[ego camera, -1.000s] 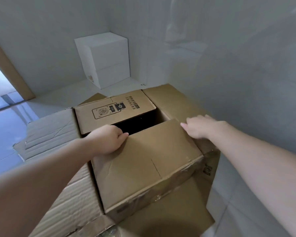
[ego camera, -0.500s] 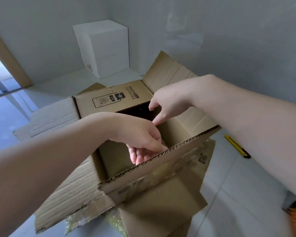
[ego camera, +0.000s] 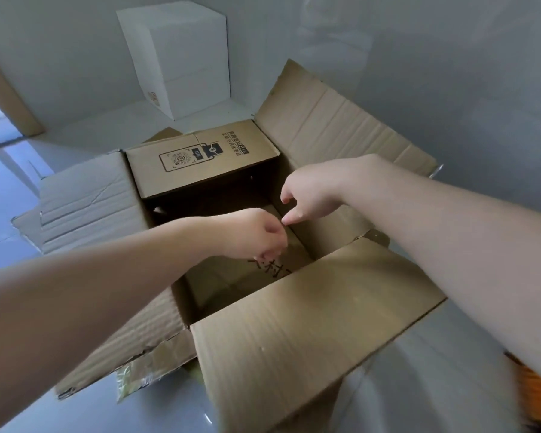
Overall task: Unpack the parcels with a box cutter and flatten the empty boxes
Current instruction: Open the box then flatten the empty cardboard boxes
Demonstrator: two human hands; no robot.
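Left of the open cardboard parcel (ego camera: 310, 345), its left flap (ego camera: 88, 207) lies folded out flat over the pale tiled floor (ego camera: 10, 195), and a strip of torn packing tape (ego camera: 135, 375) hangs off the parcel's near-left corner. Behind the parcel, a white box (ego camera: 175, 54) stands against the wall. At the parcel's far side, the flap with printed markings (ego camera: 200, 157) leans inward over the dark opening.

Inside the parcel, the left hand (ego camera: 256, 235) reaches down with its fingers curled, knuckles up; whether it pinches anything I cannot tell, since the fingertips are hidden. Beneath it sits a smaller brown carton (ego camera: 250, 276) with dark handwriting on top, low within the parcel walls. Just right of the left hand, the right hand (ego camera: 310, 195) hovers over the opening, thumb and forefinger apart, the forefinger pointing down, gripping nothing that shows. Right of that, the right flap (ego camera: 341, 126) stands up against the wall, and the near flap (ego camera: 310, 345) tilts out toward the camera.

The parcel is already cut open, so the step in hand looks like lifting out the contents. The next move probably calls for both hands to get a hold on opposite sides of the inner carton and draw it straight up past the leaning far flap. Flattening comes after. No box cutter is in view.
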